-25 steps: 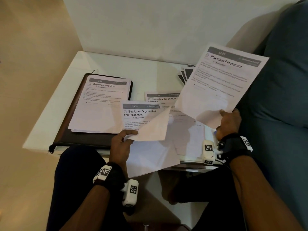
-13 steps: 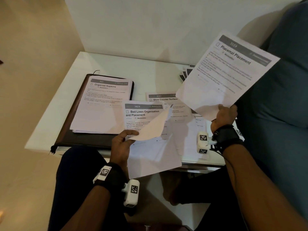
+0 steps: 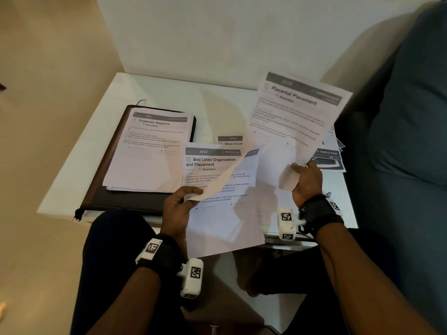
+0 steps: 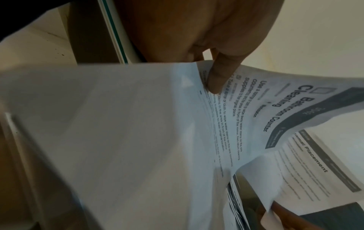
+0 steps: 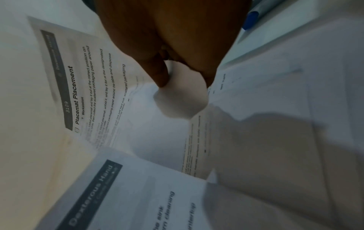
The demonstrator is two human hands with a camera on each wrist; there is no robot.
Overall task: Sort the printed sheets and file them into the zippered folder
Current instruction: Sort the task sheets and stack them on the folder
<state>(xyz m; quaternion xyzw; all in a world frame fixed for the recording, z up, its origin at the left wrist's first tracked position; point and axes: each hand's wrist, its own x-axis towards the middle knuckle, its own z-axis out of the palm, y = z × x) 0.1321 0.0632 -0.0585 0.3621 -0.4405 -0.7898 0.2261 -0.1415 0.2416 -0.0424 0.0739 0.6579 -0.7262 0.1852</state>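
Observation:
A dark zippered folder (image 3: 116,201) lies shut on the left of the white table, with a stack topped by the "Organize Napkins" sheet (image 3: 150,153) on it. My left hand (image 3: 191,193) pinches the lower corner of a curled sheet, which the left wrist view shows as "Bathroom Counter Cleaning" (image 4: 256,109) under my thumb (image 4: 216,77). It curls over the "Bed Linen Organization" sheet (image 3: 217,165), which overhangs the table's near edge. My right hand (image 3: 303,175) grips the bottom edge of the "Placemat Placement" sheet (image 3: 290,117), tilted up above the table; the right wrist view shows that sheet (image 5: 82,93) too.
A "Shoe Counter" sheet (image 3: 231,141) peeks out behind the Bed Linen sheet. Dark printed cards (image 3: 329,158) lie at the table's right edge beside a teal sofa (image 3: 411,117). A blue pen (image 5: 250,20) shows by my right wrist. A wall backs the table (image 3: 157,93).
My right hand has brought the Placemat Placement sheet left and lower, closer to the sheets at the table's middle. My left hand keeps its pinch and has hardly moved.

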